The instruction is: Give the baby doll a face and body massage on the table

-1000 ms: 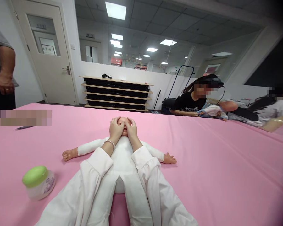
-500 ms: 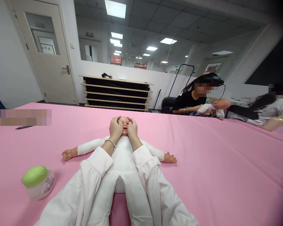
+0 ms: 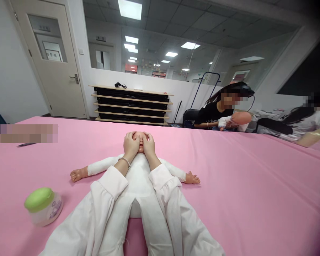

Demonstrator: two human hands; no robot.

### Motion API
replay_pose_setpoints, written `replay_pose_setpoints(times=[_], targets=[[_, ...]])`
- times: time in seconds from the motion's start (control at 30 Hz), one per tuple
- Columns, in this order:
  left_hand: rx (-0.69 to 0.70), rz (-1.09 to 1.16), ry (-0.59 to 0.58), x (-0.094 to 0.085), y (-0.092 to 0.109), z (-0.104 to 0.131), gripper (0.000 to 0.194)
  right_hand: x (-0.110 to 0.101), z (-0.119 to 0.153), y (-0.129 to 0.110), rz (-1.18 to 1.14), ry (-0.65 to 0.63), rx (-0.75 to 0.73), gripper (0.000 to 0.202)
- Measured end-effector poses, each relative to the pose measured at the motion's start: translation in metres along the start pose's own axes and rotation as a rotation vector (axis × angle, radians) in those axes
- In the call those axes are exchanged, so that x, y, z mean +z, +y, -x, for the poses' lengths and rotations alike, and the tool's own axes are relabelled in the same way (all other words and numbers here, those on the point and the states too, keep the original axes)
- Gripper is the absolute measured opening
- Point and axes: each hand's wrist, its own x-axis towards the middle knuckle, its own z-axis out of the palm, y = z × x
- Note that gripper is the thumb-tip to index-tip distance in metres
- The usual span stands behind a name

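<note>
On pink table (image 3: 242, 177), head toward far edge: doll (image 3: 137, 177), face up, arms spread toward left and right edges. Clasped around opposite sides of doll's head: left hand (image 3: 131, 144) and right hand (image 3: 149, 144), thumbs on face. Toward near left corner, apart from doll: green-lidded jar (image 3: 44, 207).

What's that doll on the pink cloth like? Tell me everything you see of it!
The doll lies on its back on the pink cloth, head away from the viewer and arms spread wide. Its white body, arms and legs look like fabric; its head and tiny hands look like smooth plastic. The person's left hand and right hand cup its face, with the reddish mouth showing between them. White sleeves partly hide its limbs; its feet are out of view.
</note>
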Motion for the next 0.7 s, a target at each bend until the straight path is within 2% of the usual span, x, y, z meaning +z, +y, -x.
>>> replay_pose_setpoints(times=[0.2,0.7], targets=[[-0.012,0.004,0.004,0.0014,-0.003,-0.0013,0.029,0.0018,-0.0022,0.002,-0.013,0.027,0.009,0.035],[0.01,0.012,0.001,-0.0012,0.0,0.0011,0.024,-0.0016,0.0013,-0.0013,0.0,-0.019,-0.016,0.031]])
